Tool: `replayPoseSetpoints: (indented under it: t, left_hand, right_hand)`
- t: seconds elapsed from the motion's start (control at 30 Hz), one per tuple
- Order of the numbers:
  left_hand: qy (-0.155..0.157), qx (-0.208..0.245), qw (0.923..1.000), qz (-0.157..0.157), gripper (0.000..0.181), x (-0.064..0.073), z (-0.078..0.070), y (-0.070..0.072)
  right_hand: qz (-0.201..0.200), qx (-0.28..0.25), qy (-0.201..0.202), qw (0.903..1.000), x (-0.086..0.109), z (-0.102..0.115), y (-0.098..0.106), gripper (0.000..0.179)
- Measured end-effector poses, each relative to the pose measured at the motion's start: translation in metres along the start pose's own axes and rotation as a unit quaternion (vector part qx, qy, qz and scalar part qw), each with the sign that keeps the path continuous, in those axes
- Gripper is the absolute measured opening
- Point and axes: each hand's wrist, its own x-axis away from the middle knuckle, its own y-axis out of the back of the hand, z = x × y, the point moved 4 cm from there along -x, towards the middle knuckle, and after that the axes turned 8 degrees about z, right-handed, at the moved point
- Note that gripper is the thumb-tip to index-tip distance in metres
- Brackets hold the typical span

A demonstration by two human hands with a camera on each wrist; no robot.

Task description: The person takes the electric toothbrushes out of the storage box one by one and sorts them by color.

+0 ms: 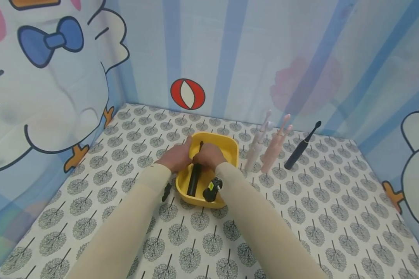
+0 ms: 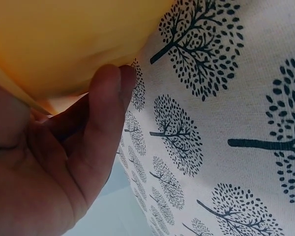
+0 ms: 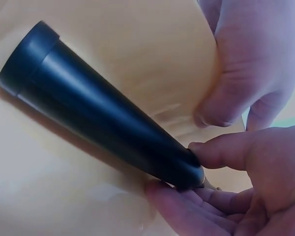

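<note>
A black electric toothbrush (image 1: 194, 180) lies lengthwise inside a yellow plastic basin (image 1: 232, 149). My right hand (image 1: 209, 155) pinches the toothbrush near the head end of its handle, between thumb and fingers; the handle's thick base (image 3: 32, 56) points away from that hand in the right wrist view. On the basin's left side my left hand (image 1: 176, 157) grips the rim. Its fingers (image 2: 105, 98) press against the outer yellow wall in the left wrist view. The toothbrush head (image 1: 201, 144) pokes out just beyond the right hand.
To the basin's right stand two pale whitish electric toothbrushes (image 1: 254, 151), two pink ones (image 1: 274, 151) and another black one (image 1: 299, 150). A tree-patterned cloth (image 1: 192, 259) covers the table. Cartoon-printed curtains (image 1: 209, 46) close off the back and sides.
</note>
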Motion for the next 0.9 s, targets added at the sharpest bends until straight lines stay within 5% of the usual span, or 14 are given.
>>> replayPoseSetpoints:
  t: [0.9]
  left_hand:
    - [0.001,0.009,0.9999,0.006,0.078,0.001,-0.003,-0.001]
  right_hand:
    - [-0.04,-0.094,0.049,0.9935,0.014,-0.005,0.016,0.014]
